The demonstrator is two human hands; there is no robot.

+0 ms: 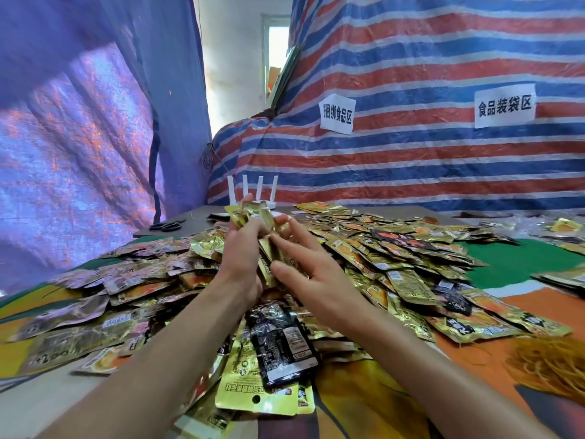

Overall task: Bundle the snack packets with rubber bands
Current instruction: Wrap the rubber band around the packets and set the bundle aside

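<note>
A big heap of gold and black snack packets (395,264) covers the table in front of me. My left hand (243,255) grips a small upright stack of gold packets (253,217) above the heap. My right hand (304,264) lies against the stack's right side, fingers stretched along the packets. A black packet (281,340) lies on gold ones between my forearms. A pile of yellow-orange rubber bands (550,365) sits at the right edge of the table.
Black scissors (166,225) lie at the far left of the table, and a white router (253,193) with several antennas stands behind the heap. Striped tarpaulin (411,160) with two paper signs hangs close behind; blue tarpaulin (79,137) hangs on the left.
</note>
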